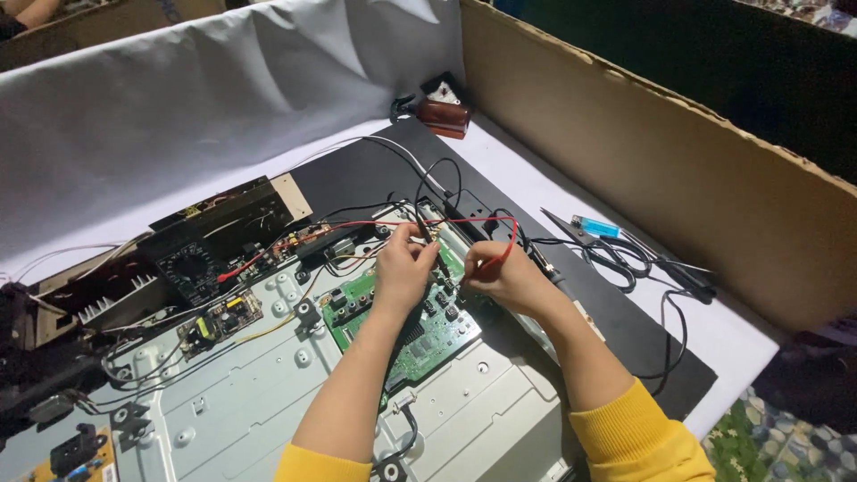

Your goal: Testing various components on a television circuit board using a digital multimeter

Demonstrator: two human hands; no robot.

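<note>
Left hand (403, 268) with fingers pinched on something too small to tell, over the green rectangular circuit board (412, 332), right hand (504, 277) just beside it with fingers closed around a slim red test probe (496, 260), red lead wire (420, 222) arching above both, black multimeter (187, 265) well left of the fingers, grey metal chassis (250, 402) under the board on the white worktop (536, 178).

Glossy green circuit board (420, 326) on matt grey sheet-metal chassis (259, 402); rough brown cardboard wall (661, 170), creased white cloth (178, 98).
</note>
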